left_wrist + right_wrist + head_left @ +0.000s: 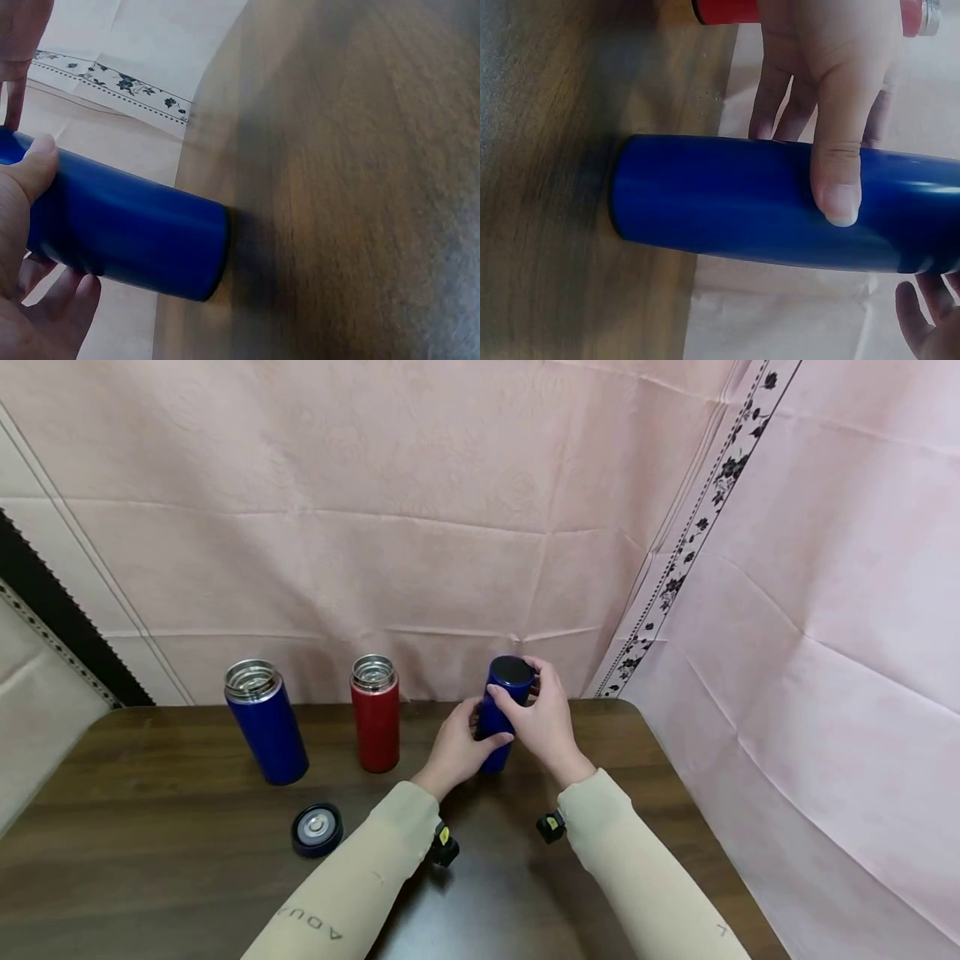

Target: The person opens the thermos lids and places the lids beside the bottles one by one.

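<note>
Upright near the table's back edge stands a blue thermos bottle (493, 735) with a black top (512, 671). My left hand (459, 747) grips its body from the left, thumb across the front; the right wrist view shows that thumb (838, 187) on the blue side. Higher up, my right hand (546, 717) holds the same bottle around its upper end, thumb at the front and fingers behind the top. Its base is at the tabletop in the left wrist view. Part of the right hand's fingers are hidden behind the bottle.
Left of my hands stands a red thermos bottle (376, 731) without a lid, its steel mouth showing. Farther left is another lidless blue thermos bottle (270, 735). In front of them a black lid (317, 829) lies underside up on the wooden table (187, 877). Pink cloth (420, 577) hangs behind.
</note>
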Demonstrator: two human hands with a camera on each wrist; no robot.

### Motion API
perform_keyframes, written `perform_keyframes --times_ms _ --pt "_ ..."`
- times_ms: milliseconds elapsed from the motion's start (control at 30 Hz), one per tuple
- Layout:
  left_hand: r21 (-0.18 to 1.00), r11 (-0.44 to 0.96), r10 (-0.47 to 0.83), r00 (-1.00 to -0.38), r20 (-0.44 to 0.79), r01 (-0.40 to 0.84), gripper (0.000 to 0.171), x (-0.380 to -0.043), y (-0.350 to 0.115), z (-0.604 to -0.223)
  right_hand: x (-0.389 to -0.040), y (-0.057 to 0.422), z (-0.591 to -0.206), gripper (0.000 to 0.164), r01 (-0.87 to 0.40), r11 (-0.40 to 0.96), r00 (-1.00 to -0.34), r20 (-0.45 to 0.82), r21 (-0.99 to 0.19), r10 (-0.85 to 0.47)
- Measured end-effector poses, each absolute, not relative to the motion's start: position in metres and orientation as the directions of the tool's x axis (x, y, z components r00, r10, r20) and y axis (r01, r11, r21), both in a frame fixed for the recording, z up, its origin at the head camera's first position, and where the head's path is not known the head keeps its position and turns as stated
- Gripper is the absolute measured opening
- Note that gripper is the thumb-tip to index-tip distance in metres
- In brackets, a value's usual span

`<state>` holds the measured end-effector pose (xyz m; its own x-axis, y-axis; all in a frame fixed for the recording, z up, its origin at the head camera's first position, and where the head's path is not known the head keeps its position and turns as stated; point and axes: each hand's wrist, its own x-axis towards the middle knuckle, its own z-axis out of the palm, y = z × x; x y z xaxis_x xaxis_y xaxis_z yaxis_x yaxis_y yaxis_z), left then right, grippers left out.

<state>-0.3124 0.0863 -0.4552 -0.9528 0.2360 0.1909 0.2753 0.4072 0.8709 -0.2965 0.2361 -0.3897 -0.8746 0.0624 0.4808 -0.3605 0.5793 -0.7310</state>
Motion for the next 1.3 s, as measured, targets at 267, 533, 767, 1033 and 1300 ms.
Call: perform_keyframes --times_ms 267,533,767,1033,1300 --pt "0.881 0.389 0.242 -0.953 0.185 0.270 0.068 -0.306 0.074 -0.456 -0.286 0.230 -0.393 0.073 -0.398 0.578 -0.863 0.505 -0.712 0.028" --pt "0.808 0.477 0.302 -0.928 0.218 0.345 0.071 -0.294 0.067 -0.463 -0.263 0.229 -0.387 0.071 -0.476 0.664 -0.823 0.559 -0.577 -0.105" --pt "0.803 0.480 0.318 -0.923 0.217 0.354 0.075 -0.275 0.058 -0.454 -0.244 0.227 -0.374 0.069 -0.538 0.647 -0.792 0.587 -0.541 -0.167" --pt "0.810 0.374 0.416 -0.862 0.289 0.452 0.080 -0.249 0.037 -0.426 -0.215 0.216 -0.342 0.062 -0.649 0.535 -0.715 0.673 -0.541 -0.188" --pt "0.741 0.470 0.438 -0.855 0.277 0.480 0.080 -0.214 0.005 -0.402 -0.175 0.206 -0.309 0.048 -0.661 0.425 -0.741 0.625 -0.618 -0.244"
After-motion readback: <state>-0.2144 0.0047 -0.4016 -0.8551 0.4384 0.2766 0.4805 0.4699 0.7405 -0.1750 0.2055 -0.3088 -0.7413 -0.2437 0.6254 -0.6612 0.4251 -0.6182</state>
